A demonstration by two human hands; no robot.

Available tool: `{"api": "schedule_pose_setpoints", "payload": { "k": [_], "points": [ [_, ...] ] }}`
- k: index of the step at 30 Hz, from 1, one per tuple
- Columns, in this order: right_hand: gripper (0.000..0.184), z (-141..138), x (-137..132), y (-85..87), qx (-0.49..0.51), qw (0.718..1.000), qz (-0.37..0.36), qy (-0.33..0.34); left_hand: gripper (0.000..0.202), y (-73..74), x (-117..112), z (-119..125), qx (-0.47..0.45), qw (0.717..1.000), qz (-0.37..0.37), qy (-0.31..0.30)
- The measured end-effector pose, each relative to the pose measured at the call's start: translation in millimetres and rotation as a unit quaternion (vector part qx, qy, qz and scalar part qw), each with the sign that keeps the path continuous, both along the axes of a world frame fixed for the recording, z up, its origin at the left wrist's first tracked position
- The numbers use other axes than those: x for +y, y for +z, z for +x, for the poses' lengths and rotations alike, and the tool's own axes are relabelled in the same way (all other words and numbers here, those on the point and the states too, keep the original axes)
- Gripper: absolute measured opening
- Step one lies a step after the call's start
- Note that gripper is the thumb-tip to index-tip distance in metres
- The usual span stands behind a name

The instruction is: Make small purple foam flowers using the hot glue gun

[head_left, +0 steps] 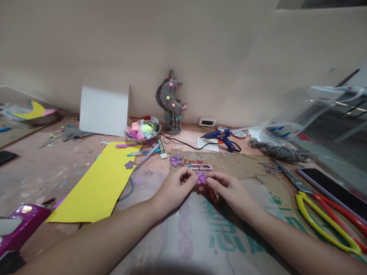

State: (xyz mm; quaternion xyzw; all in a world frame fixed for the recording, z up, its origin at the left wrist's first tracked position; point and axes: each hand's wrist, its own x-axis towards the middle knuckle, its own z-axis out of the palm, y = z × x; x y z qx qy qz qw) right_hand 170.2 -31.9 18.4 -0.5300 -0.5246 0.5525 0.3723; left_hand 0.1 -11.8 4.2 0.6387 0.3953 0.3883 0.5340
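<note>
My left hand [174,187] and my right hand [229,191] meet at the middle of the table, both pinching a small purple flower cutout [201,178] between their fingertips. They hover over a printed plastic sheet [200,233]. Just beyond the hands lie more purple flower cutouts [176,159] and a pink utility knife [200,167] on a brown cardboard piece [229,162]. Another purple flower [129,165] rests on the yellow paper sheet [100,183] to the left.
A blue glue gun [220,136] with its cord lies behind the cardboard. A metal bowl [142,131] of coloured bits, a moon-shaped ornament [171,103] and white card [103,110] stand near the wall. Red and yellow scissors [323,210], a phone [332,189] and twine [281,152] lie right.
</note>
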Motion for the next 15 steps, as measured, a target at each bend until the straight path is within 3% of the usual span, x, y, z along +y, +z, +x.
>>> {"api": "schedule_pose_setpoints", "payload": {
  "k": [5, 10, 15],
  "points": [
    [0.034, -2.8, -1.6, 0.1, 0.0, 1.0, -0.002, -0.004, 0.022, -0.5, -1.8, 0.2, 0.022, 1.0, 0.014, 0.016],
    [0.032, -3.8, -2.9, 2.7, -0.01, 1.0, 0.013, -0.021, 0.021, 1.5, -3.2, 1.1, 0.025, 0.999, 0.021, -0.005],
    [0.04, -0.1, -3.1, 1.8, -0.017, 0.999, 0.045, -0.001, 0.019, 4.1, -3.3, 1.5, 0.032, 0.999, 0.031, -0.027]
  ]
}}
